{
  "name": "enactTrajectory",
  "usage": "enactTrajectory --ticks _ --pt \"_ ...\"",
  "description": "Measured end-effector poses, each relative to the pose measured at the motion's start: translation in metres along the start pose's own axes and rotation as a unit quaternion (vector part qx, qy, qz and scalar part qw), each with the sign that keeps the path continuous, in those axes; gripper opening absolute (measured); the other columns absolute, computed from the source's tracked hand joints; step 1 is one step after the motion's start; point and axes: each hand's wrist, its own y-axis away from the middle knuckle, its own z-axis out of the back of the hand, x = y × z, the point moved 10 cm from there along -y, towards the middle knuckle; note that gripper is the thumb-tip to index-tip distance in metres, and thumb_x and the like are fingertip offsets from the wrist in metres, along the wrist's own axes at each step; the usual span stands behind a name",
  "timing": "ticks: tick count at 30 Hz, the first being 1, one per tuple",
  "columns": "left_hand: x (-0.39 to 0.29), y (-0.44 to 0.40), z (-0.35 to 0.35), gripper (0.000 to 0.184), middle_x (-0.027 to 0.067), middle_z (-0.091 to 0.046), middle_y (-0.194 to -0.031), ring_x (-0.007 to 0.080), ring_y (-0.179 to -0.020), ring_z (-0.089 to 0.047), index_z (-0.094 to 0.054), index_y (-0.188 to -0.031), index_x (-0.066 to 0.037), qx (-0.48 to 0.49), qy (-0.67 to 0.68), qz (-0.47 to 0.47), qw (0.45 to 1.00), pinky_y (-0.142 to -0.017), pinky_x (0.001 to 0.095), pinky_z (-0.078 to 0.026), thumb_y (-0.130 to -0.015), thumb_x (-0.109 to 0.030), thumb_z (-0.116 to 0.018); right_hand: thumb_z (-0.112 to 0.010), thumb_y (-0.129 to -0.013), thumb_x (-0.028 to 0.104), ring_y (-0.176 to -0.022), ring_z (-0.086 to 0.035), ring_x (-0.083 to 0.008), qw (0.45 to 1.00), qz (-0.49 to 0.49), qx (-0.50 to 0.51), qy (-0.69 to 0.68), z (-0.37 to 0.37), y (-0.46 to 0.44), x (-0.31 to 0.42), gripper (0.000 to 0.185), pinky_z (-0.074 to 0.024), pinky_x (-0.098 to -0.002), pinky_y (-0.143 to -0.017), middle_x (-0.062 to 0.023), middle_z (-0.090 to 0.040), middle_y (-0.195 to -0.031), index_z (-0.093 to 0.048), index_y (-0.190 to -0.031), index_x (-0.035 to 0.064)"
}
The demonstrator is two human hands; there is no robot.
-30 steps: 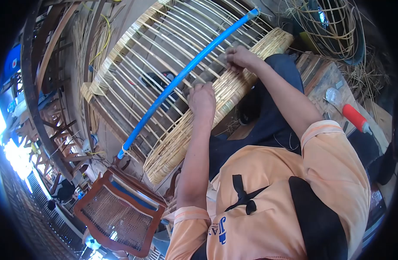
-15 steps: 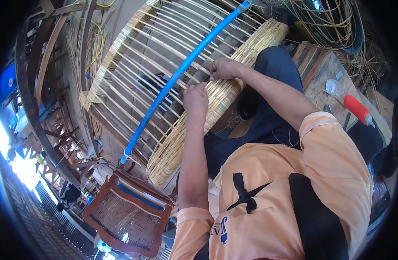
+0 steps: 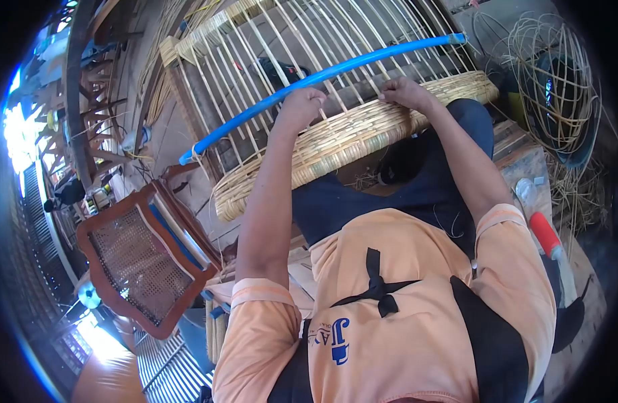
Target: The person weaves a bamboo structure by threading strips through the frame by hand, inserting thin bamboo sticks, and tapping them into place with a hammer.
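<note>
A woven cane panel [image 3: 349, 143] lies across my lap, with long pale rods [image 3: 275, 30] running away from its thick woven edge. A blue tube [image 3: 362, 66] crosses over the rods. My left hand [image 3: 303, 109] is closed at the woven edge near the tube, its fingertips pinched at a rod or strand. My right hand [image 3: 404, 93] is also closed at the top of the woven band, further right; what lies between its fingertips is too small to make out.
A cane-backed wooden frame [image 3: 144, 258] stands at the lower left. Coiled cane [image 3: 557, 87] sits at the upper right. A red-handled tool [image 3: 544, 233] lies on a wooden board [image 3: 574, 269] at the right. Dark curved timber [image 3: 77, 87] rises at the left.
The view has turned, so the panel and tube now lie more level. My hands have moved apart along the woven edge, my left hand nearer the tube.
</note>
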Motion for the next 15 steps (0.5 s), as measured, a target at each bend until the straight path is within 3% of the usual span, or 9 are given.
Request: enactTrajectory --ticks 1,3,5,7,9,11,13,15 --pt "-0.001 0.002 -0.003 0.025 0.0125 -0.066 -0.077 0.0200 -0.071 -0.064 -0.067 -0.100 -0.001 0.000 0.001 -0.005 1.000 -0.066 0.0326 -0.050 -0.083 -0.014 -0.053 -0.065 -0.083 0.026 -0.064 -0.052 -0.0093 1.000 0.000 -0.004 0.003 0.000 0.001 -0.002 0.023 -0.0429 -0.0270 -0.061 -0.0014 -0.059 -0.067 -0.067 -0.086 0.0026" --pt "-0.026 0.013 -0.001 0.024 0.0167 -0.066 -0.085 0.0271 -0.078 -0.065 -0.068 -0.099 -0.005 -0.075 -0.111 -0.136 0.982 -0.071 0.0369 -0.051 -0.082 -0.015 -0.055 -0.064 -0.084 0.025 -0.063 -0.053 -0.0101 0.997 0.014 -0.034 -0.063 0.003 0.004 -0.005 0.023 -0.0433 -0.0280 -0.060 -0.0005 -0.059 -0.068 -0.066 -0.088 0.0025" --pt "-0.035 0.017 -0.020 0.021 0.0169 -0.066 -0.088 0.0294 -0.080 -0.065 -0.069 -0.095 -0.006 -0.087 -0.157 -0.152 0.972 -0.074 0.0393 -0.050 -0.081 -0.014 -0.055 -0.062 -0.086 0.024 -0.062 -0.053 -0.0092 0.995 0.001 -0.047 -0.085 0.009 0.010 -0.008 0.023 -0.0426 -0.0274 -0.057 0.0003 -0.058 -0.068 -0.066 -0.089 0.0020" --pt "-0.051 0.021 -0.035 0.019 0.0171 -0.065 -0.090 0.0317 -0.082 -0.064 -0.069 -0.091 -0.007 -0.094 -0.203 -0.176 0.959 -0.076 0.0417 -0.050 -0.080 -0.013 -0.055 -0.060 -0.087 0.023 -0.062 -0.051 -0.0071 0.983 0.022 -0.136 -0.124 0.039 0.044 0.015 0.023 -0.0412 -0.0252 -0.054 0.0008 -0.056 -0.068 -0.065 -0.091 0.0013" --pt "-0.079 0.030 -0.050 0.017 0.0153 -0.065 -0.088 0.0315 -0.082 -0.064 -0.069 -0.082 -0.007 -0.147 -0.260 -0.256 0.919 -0.076 0.0437 -0.050 -0.080 -0.013 -0.053 -0.060 -0.089 0.023 -0.061 -0.049 -0.0048 0.967 -0.002 -0.200 -0.160 0.066 0.079 0.011 0.022 -0.0392 -0.0220 -0.052 0.0020 -0.055 -0.068 -0.064 -0.093 0.0020" --pt "-0.059 0.004 -0.071 0.021 0.0133 -0.066 -0.088 0.0322 -0.083 -0.064 -0.067 -0.080 -0.006 -0.108 -0.380 -0.201 0.896 -0.071 0.0462 -0.052 -0.081 -0.016 -0.048 -0.060 -0.090 0.023 -0.061 -0.049 -0.0037 0.913 0.060 -0.288 -0.283 0.103 0.156 0.021 0.021 -0.0394 -0.0200 -0.053 0.0030 -0.056 -0.072 -0.064 -0.096 0.0038" --pt "-0.043 -0.009 -0.082 0.022 0.0130 -0.066 -0.087 0.0319 -0.084 -0.065 -0.067 -0.082 -0.007 -0.066 -0.377 -0.170 0.908 -0.071 0.0480 -0.051 -0.083 -0.019 -0.048 -0.059 -0.090 0.023 -0.061 -0.049 -0.0031 0.899 0.028 -0.364 -0.242 0.131 0.245 0.020 0.020 -0.0398 -0.0190 -0.055 0.0033 -0.056 -0.074 -0.064 -0.097 0.0047" --pt "-0.063 0.006 -0.078 0.021 0.0157 -0.064 -0.086 0.0347 -0.084 -0.062 -0.066 -0.084 -0.006 -0.076 -0.322 -0.212 0.920 -0.073 0.0466 -0.050 -0.083 -0.022 -0.053 -0.059 -0.091 0.020 -0.061 -0.048 -0.0039 0.868 0.019 -0.435 -0.240 0.148 0.322 -0.001 0.019 -0.0405 -0.0194 -0.056 0.0014 -0.056 -0.073 -0.064 -0.097 0.0033"
